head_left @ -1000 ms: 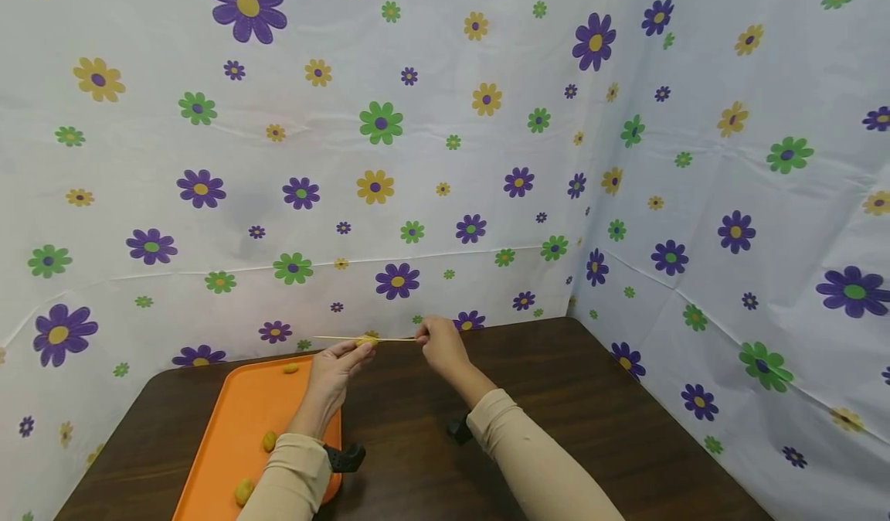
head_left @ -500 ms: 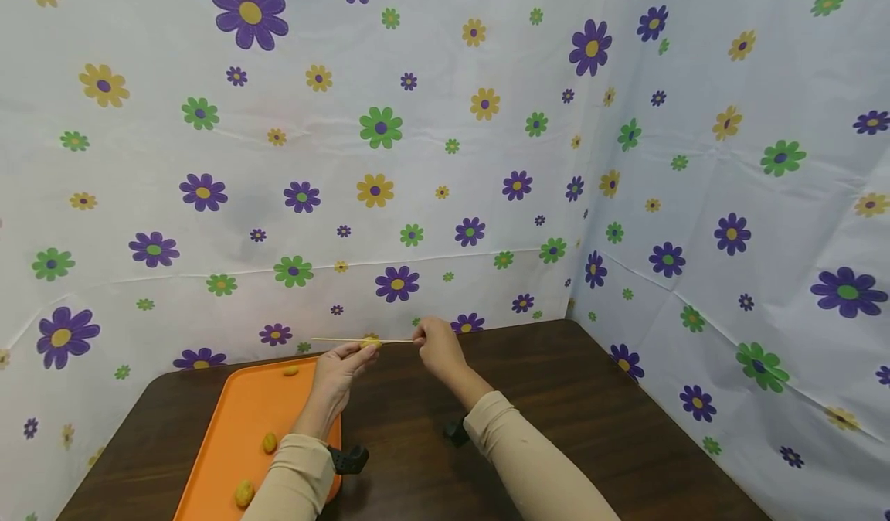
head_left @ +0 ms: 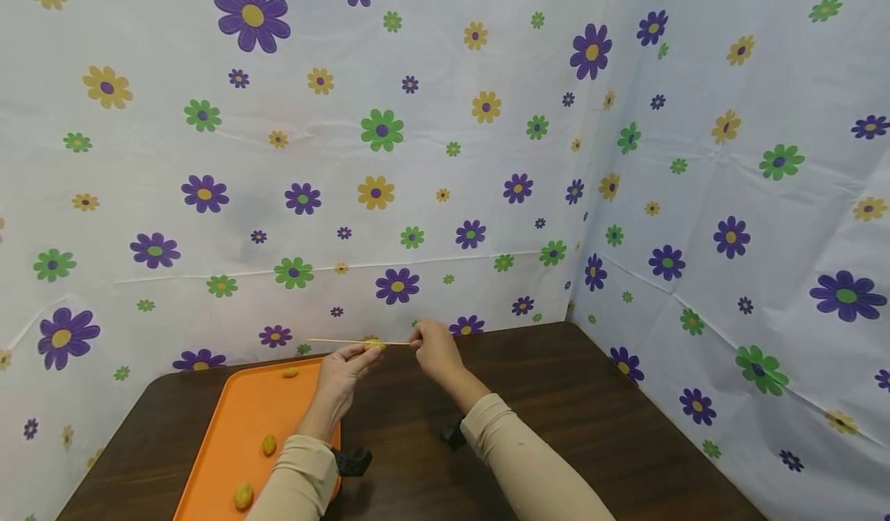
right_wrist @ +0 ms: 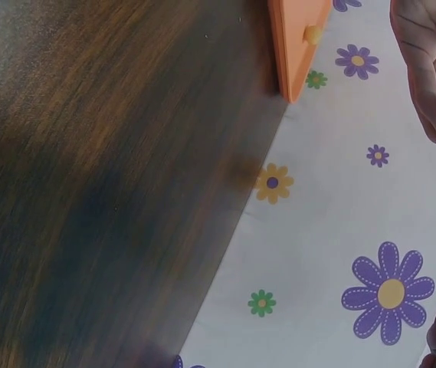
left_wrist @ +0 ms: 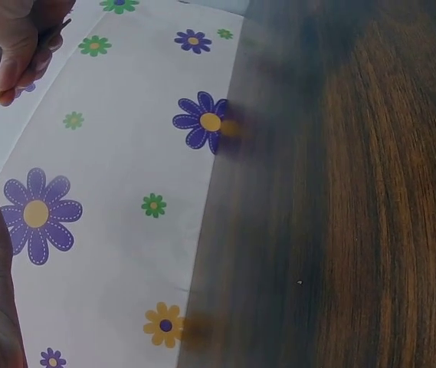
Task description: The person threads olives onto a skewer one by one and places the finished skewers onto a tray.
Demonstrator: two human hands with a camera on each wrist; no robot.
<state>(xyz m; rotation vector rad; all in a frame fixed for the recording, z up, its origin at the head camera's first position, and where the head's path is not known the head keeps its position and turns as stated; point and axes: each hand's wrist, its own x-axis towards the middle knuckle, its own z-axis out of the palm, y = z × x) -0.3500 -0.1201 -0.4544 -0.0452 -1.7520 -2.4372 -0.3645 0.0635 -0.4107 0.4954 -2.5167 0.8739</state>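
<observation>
Pinching the stick (head_left: 327, 341) near its right end, the right grip (head_left: 438, 351) is held above the bench (head_left: 528, 420), close to its far edge, with the fingers curled in. The left grip (head_left: 341, 378) has thumb and fingers closed on a yellow piece (head_left: 375, 344), which sits at the fingertips against the stick, just beside the right grip. The stick runs nearly level, passing over the left fingers and pointing past them toward the bench's left side. Whether it goes through the piece or alongside it is too small to tell.

An orange tray (head_left: 225, 428) lies on the left part of the bench, its far edge near the bench's far edge. Three more pieces rest on it: one (head_left: 290, 372) near its far edge, one (head_left: 269, 444) further toward the near side, and a plumper one (head_left: 243, 496) nearest the person, just left of the left sleeve (head_left: 299, 471). That sleeve crosses above the tray's right edge; the right sleeve (head_left: 535, 459) reaches over bare wood. Behind the bench's far and right edges hangs a white sheet (head_left: 417, 212) with purple, green and yellow flowers.
</observation>
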